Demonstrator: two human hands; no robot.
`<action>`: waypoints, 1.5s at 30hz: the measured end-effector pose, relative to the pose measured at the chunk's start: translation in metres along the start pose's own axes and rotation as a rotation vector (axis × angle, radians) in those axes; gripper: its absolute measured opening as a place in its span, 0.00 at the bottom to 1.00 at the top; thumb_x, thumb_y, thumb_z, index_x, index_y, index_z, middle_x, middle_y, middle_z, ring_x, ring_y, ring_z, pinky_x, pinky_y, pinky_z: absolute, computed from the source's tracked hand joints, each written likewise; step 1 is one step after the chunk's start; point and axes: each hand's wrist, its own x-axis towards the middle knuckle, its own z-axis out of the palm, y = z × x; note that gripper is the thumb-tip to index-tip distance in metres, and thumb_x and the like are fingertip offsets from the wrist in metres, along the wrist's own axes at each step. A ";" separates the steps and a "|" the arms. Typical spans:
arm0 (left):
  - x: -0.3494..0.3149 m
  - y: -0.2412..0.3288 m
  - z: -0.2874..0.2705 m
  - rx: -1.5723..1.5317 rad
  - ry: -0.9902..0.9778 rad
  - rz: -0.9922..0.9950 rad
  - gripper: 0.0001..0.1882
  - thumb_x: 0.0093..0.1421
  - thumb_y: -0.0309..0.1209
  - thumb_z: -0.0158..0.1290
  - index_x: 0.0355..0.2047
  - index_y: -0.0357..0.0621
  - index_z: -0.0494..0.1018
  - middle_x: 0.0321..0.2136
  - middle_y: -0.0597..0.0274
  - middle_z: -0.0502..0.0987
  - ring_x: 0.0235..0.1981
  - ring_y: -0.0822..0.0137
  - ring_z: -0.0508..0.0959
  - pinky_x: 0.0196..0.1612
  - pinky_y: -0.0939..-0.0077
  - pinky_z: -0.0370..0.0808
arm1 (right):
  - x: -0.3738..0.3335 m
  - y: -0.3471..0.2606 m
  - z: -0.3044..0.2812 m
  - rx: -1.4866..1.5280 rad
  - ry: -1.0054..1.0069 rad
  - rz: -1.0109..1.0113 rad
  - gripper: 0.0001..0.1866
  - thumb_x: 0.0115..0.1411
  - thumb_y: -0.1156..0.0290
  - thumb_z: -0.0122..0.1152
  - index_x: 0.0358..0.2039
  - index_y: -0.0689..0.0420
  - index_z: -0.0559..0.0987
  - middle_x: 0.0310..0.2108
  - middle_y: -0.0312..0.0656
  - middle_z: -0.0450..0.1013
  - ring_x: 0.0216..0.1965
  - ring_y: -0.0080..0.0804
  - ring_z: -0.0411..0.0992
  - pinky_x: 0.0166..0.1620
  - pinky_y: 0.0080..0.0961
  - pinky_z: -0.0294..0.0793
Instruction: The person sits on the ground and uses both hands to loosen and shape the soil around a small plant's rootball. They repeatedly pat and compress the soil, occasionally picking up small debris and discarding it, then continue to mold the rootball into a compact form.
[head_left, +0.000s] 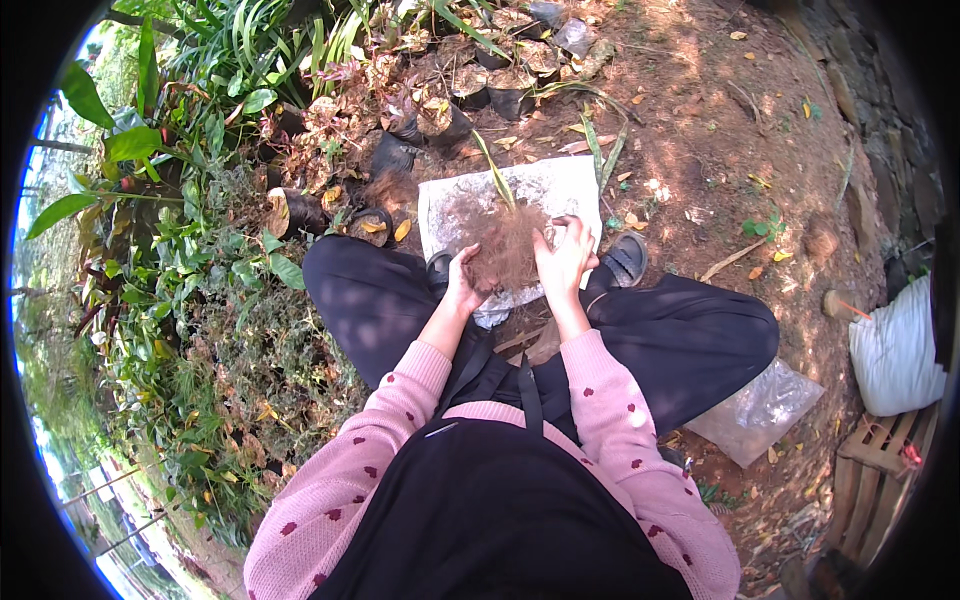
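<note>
Between my two hands is a shaggy clump of brown fibre (pixel 512 245), held over a white sheet (pixel 575 180) on the ground. My left hand (pixel 464 288) cups the clump's lower left side, its fingers partly hidden by it. On the other side my right hand (pixel 566 255) grips the clump's right edge with thumb and fingers. A long yellow-green leaf (pixel 492 165) rises from the far side of the clump; whether it is rooted there I cannot tell. Pale grey bits lie scattered over the sheet.
Several black plant bags (pixel 510 92) stand beyond the sheet, and dense green plants (pixel 190 310) line the left. At right are a clear plastic bag (pixel 762 405), a white sack (pixel 895 345) and a wooden crate (pixel 875 470). My crossed legs flank the sheet's near side.
</note>
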 end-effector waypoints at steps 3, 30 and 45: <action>0.001 0.001 -0.001 0.026 0.117 -0.001 0.23 0.62 0.43 0.41 0.53 0.46 0.67 0.50 0.61 0.72 0.52 0.59 0.71 0.55 0.57 0.66 | -0.013 -0.004 0.016 0.064 -0.196 -0.134 0.14 0.49 0.61 0.65 0.35 0.52 0.79 0.40 0.39 0.70 0.49 0.39 0.65 0.48 0.45 0.58; 0.003 -0.009 0.028 -0.037 -0.107 0.058 0.28 0.65 0.51 0.38 0.60 0.50 0.60 0.56 0.58 0.66 0.55 0.55 0.67 0.57 0.50 0.63 | 0.033 0.050 -0.002 0.410 0.002 0.039 0.12 0.51 0.81 0.56 0.38 0.61 0.75 0.42 0.48 0.70 0.44 0.44 0.71 0.49 0.31 0.70; 0.021 -0.021 0.009 0.008 -0.128 0.118 0.33 0.59 0.54 0.49 0.56 0.44 0.62 0.51 0.58 0.71 0.51 0.59 0.72 0.54 0.61 0.69 | 0.015 0.018 0.000 0.316 -0.155 -0.247 0.16 0.50 0.71 0.63 0.39 0.61 0.72 0.51 0.53 0.65 0.55 0.50 0.63 0.56 0.38 0.63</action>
